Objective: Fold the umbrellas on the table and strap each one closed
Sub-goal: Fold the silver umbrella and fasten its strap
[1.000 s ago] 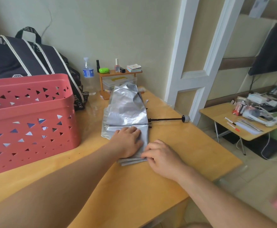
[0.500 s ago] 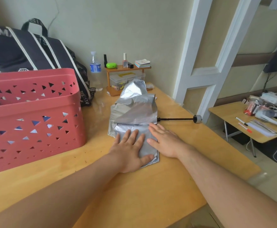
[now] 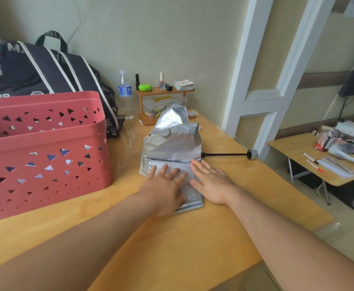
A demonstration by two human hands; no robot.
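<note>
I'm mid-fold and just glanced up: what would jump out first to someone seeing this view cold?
Probably the silver umbrella lying at the middle of the table, with the left hand and right hand pressed flat, side by side, on its near panel. Its black shaft juts out to the right. Next would be the big red basket filling the table's left side.

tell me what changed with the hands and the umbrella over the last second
Both hands opened: a second ago their fingers were curled at the near fold; now the left hand and right hand press flat on the silver umbrella. Its shaft, pointing right, and the red basket stayed put.
</note>
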